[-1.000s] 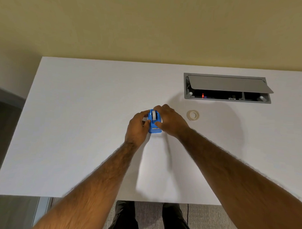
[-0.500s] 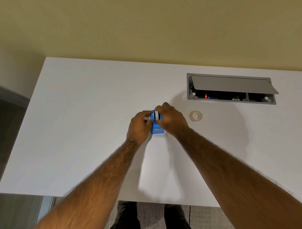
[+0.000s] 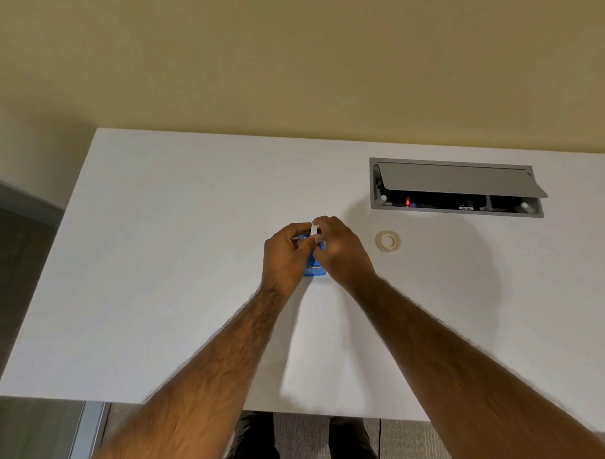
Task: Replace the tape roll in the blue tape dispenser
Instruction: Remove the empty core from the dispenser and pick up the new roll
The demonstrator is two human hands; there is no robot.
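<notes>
The small blue tape dispenser (image 3: 315, 269) stands on the white table (image 3: 176, 259), mostly covered by both hands; only its near end shows. My left hand (image 3: 283, 256) is closed around its left side. My right hand (image 3: 341, 253) pinches a white tape roll (image 3: 315, 229) that sticks up edge-on above the dispenser's top. A second, pale translucent tape roll (image 3: 388, 241) lies flat on the table to the right of my right hand, apart from it.
A grey cable hatch (image 3: 457, 186) with its lid propped open is set into the table at the back right. The table's near edge runs just above my legs, and its left edge drops to dark floor.
The white roll has risen out of the dispenser between my fingers. Both hands have closed in over the dispenser and hide more of it.
</notes>
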